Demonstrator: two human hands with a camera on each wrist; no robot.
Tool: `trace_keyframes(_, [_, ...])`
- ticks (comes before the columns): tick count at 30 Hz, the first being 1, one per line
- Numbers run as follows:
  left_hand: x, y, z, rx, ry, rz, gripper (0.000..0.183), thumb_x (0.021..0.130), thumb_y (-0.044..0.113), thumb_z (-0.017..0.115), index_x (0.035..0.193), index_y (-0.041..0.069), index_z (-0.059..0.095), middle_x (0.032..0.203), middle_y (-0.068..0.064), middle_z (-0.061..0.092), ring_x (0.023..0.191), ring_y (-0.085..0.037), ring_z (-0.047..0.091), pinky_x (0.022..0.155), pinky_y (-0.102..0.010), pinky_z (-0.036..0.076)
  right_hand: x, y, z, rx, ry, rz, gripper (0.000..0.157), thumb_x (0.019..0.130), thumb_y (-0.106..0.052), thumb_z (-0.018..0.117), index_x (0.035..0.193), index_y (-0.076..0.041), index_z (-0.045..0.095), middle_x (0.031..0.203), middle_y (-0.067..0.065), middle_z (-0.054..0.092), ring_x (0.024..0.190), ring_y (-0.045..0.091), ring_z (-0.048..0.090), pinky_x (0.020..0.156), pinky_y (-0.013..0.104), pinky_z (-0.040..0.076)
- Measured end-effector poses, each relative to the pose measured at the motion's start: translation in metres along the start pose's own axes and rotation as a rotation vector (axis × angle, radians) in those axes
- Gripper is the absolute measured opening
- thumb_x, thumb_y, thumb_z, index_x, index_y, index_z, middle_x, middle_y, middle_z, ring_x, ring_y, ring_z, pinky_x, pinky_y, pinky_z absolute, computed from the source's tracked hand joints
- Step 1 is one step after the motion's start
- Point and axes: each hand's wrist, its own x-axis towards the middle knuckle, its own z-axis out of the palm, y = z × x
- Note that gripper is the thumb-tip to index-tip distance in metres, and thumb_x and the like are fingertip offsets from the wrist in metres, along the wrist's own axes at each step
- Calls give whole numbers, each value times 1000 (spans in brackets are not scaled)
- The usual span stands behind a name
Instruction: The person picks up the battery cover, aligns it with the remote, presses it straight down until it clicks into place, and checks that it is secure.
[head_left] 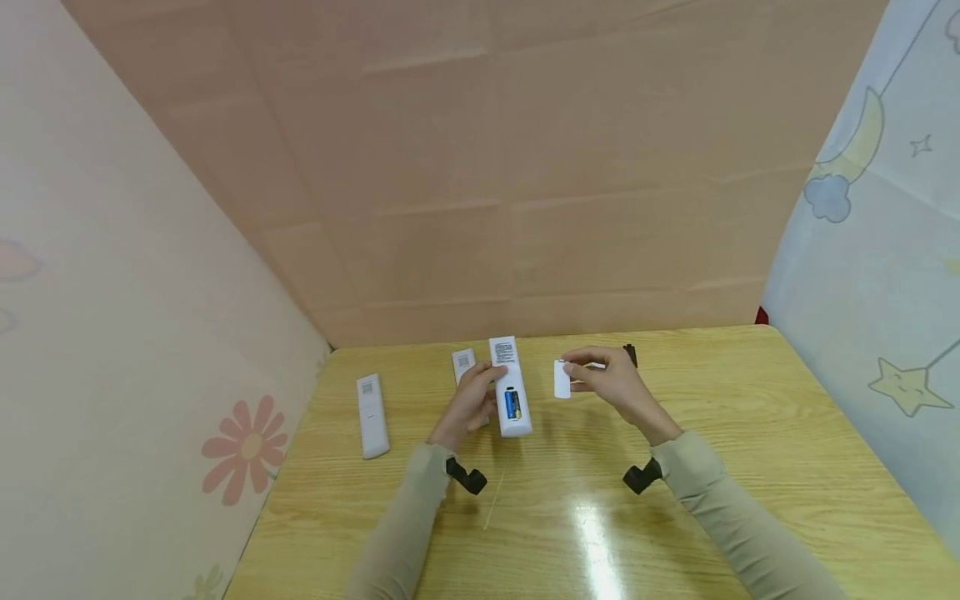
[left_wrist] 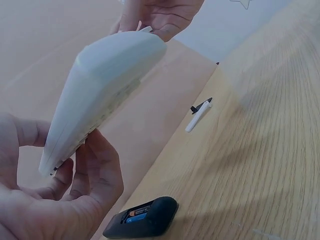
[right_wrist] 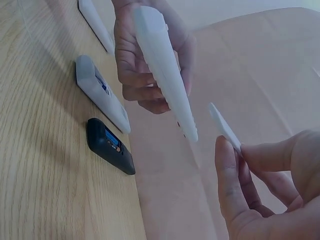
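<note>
My left hand (head_left: 467,400) grips a white remote control (head_left: 513,380) above the table, its back facing me. In its uncovered battery compartment lie batteries (head_left: 513,404), one with a blue wrapper. To the right, my right hand (head_left: 617,382) pinches a small white battery cover (head_left: 562,382) between thumb and fingers. The cover is apart from the remote, as the right wrist view also shows. A second white remote (head_left: 462,360) lies partly hidden behind my left hand. On the table in the left wrist view is a black remote (left_wrist: 145,220) with its batteries exposed.
Another white remote (head_left: 372,417) lies face down at the left of the wooden table (head_left: 720,467). Beyond my right hand sits a small black piece (head_left: 631,354), with a thin white piece (left_wrist: 197,118) against it in the left wrist view. A cloth wall rises behind the table.
</note>
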Motion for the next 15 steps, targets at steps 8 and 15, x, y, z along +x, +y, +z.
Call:
trace_keyframes(8, [5,-3,5,-6,10,-6,37,102,26,59,130,3,51,123,-19,62,94,-23,70,74,-29,59,1,-2,7,17,-25,-12,30,99,-16,65,124,0,67,128,22,62,101,33,70,86,48,58])
trace_keyframes(15, [9,-5,13,48,40,-34,35,100,27,62,125,4,55,117,-18,65,78,-17,66,59,-23,50,1,-2,11,21,-16,1,28,98,-15,67,121,0,69,126,22,64,100,32,70,85,44,59])
